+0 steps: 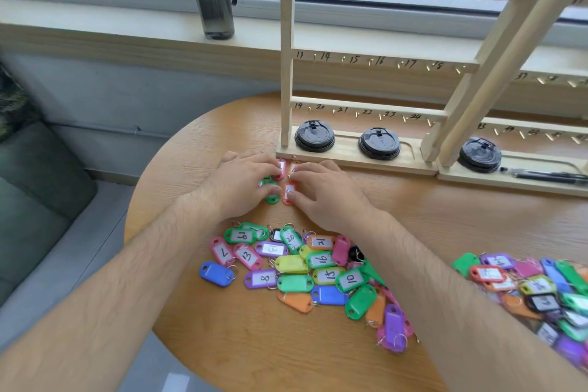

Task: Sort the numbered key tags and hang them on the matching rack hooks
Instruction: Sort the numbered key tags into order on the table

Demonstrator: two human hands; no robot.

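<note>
Hands lie low toward the far edge of the tabletop (222,344), just in front of the wooden rack (286,73). The left hand (245,181) is palm down, fingertips resting on a pink tag (281,172), thumb against a green tag (272,198) — nothing pinched. The right hand (321,191) is palm down, fingers extended, tips touching an orange tag (288,193). These tags lie flat between the two hands. The main pile of tags (296,267) sits nearer the near edge — 7, 13, 8, 16, 10 legible. A second pile (525,289) lies at the right edge. The rack rails carry handwritten numbers beside brass hooks.
</note>
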